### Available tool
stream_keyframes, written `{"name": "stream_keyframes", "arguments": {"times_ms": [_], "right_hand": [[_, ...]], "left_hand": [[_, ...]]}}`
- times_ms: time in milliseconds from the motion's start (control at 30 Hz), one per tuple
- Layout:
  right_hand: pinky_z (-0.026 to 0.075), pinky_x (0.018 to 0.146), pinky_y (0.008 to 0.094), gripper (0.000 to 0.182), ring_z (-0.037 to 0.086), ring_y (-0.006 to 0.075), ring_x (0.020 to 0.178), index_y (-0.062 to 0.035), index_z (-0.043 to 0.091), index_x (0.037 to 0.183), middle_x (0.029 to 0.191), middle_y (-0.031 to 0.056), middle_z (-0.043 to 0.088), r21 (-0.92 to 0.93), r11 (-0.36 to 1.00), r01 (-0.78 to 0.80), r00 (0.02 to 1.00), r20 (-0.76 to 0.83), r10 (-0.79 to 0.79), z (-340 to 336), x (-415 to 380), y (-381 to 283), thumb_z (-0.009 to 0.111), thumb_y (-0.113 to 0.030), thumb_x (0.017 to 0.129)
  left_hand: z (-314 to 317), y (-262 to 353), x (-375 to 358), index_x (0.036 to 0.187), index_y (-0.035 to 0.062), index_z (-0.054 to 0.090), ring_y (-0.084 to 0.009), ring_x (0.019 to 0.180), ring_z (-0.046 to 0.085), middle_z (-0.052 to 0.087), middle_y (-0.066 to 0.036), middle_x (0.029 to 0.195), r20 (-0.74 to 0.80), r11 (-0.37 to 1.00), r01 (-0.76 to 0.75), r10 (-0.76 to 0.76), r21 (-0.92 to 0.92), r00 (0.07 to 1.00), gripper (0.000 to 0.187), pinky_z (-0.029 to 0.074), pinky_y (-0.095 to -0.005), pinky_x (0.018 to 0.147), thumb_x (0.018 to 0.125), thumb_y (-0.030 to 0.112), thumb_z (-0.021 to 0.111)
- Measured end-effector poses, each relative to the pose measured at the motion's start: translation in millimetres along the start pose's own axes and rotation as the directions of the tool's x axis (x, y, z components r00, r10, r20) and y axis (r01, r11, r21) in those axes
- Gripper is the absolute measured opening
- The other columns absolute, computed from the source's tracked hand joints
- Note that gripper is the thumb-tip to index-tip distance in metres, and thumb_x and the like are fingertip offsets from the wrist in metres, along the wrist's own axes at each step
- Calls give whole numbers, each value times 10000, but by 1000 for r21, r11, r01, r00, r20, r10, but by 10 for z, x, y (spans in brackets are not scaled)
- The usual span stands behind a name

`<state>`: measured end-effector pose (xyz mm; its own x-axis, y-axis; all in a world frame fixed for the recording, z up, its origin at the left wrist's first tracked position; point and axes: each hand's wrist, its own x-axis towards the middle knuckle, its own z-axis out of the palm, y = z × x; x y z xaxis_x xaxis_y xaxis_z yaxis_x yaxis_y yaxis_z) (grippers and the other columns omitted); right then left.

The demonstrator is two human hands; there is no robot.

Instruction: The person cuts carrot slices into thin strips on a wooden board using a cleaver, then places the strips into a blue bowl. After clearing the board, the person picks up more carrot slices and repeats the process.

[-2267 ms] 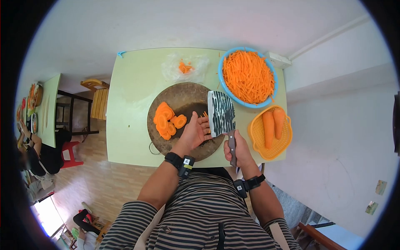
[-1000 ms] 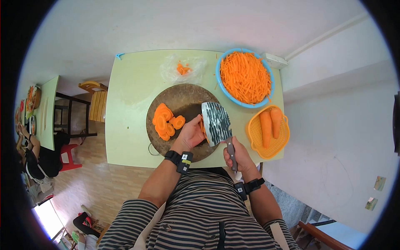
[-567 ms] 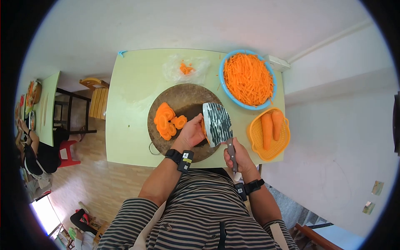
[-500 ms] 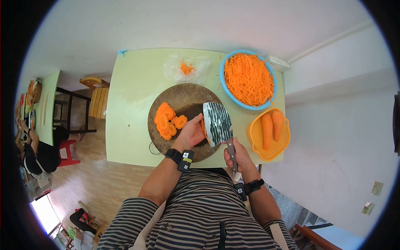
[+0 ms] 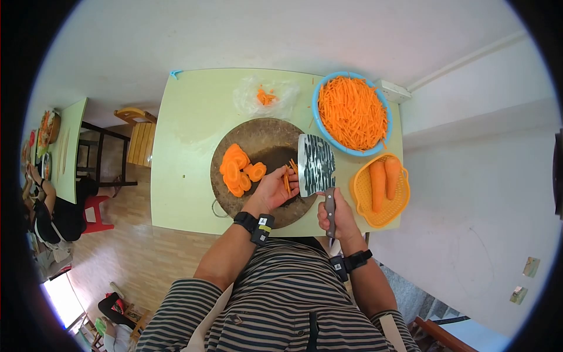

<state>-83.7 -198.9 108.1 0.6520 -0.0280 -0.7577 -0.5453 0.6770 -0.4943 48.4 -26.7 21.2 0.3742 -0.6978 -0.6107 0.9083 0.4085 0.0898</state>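
Note:
My right hand is wrapped round the grey-brown handle of a cleaver, whose broad blade has dark, patchy markings. The blade stands over the right part of the round wooden chopping board. Just left of the blade, my left hand has its fingers curled on a small bunch of carrot strips. Part of the bunch is hidden by the fingers. Overlapping carrot slices lie on the board's left side, apart from both hands.
At the back right, a blue basin holds shredded carrot. Whole carrots lie in a yellow basket at the right. Carrot bits rest on a clear plastic bag. Another person sits far left.
The cleaver has shifted slightly right and up, away from my left fingers. A gap has opened between them, and the carrot strips in my left hand now show more.

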Motion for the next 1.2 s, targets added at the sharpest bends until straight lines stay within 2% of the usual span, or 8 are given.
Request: {"name": "stream_keyframes", "arguments": {"times_ms": [100,167,367,467,700,800,967,1200], "right_hand": [[361,382,261,585,422,129,408,-50,534,1258,604,37,509,-6,999,39,999,-14,-39,-19,-4,-7,278,-549,1089],[366,383,262,586,426,130,407,-49,534,1259,605,37,511,-9,998,59,998,-31,-59,-93,-18,-21,280,-549,1089],[381,388,265,584,444,128,411,-36,533,1276,612,39,521,-69,992,103,987,-116,-111,-454,-77,94,342,-550,1076],[386,388,273,568,449,133,413,-22,538,1265,616,42,529,-107,987,120,982,-134,-134,-546,-114,189,376,-530,1071],[409,391,283,522,469,141,415,-10,561,1227,616,46,543,-176,980,97,979,-160,-126,-573,-185,272,387,-478,1076],[413,387,280,520,474,135,416,-10,569,1229,613,42,545,-187,978,91,979,-162,-122,-584,-202,285,386,-473,1078],[412,381,267,513,483,122,420,-16,576,1242,613,33,548,-237,967,92,980,-151,-131,-578,-219,293,382,-463,1083],[412,381,262,503,488,119,421,-20,584,1236,613,34,554,-264,960,91,981,-143,-133,-574,-230,291,378,-453,1085]], "left_hand": [[-74,15,34,1019,92,540,-229,860,632,641,-88,935,-5,998,-7,8,66,1000,257,543,-377,787,1087,314,430],[-136,19,45,1034,89,571,-217,918,630,660,-90,1013,-92,955,-88,119,285,989,243,531,-380,831,1065,318,496],[156,-26,-24,1185,41,570,-185,1081,580,619,-89,1159,-243,809,-142,331,570,912,365,466,-342,886,1055,378,520],[84,-29,59,1302,7,532,-180,1186,517,563,-97,1285,-190,831,-70,207,551,960,465,417,-320,953,1057,402,513],[410,-58,-181,1391,-12,490,-194,1336,460,520,-118,1405,-164,792,-101,246,602,955,491,388,-349,1066,1056,346,510],[282,-10,-131,1343,-6,543,-196,1280,548,585,-119,1353,-156,712,-94,277,695,948,385,466,-349,1016,1047,241,530],[253,9,-172,1158,-9,628,-140,917,700,711,-63,1019,-195,689,-194,444,698,875,186,598,-286,772,996,79,602],[185,14,-26,1018,12,634,-120,765,684,703,-54,936,-138,532,-206,537,821,832,149,583,-245,668,928,92,721]]}}
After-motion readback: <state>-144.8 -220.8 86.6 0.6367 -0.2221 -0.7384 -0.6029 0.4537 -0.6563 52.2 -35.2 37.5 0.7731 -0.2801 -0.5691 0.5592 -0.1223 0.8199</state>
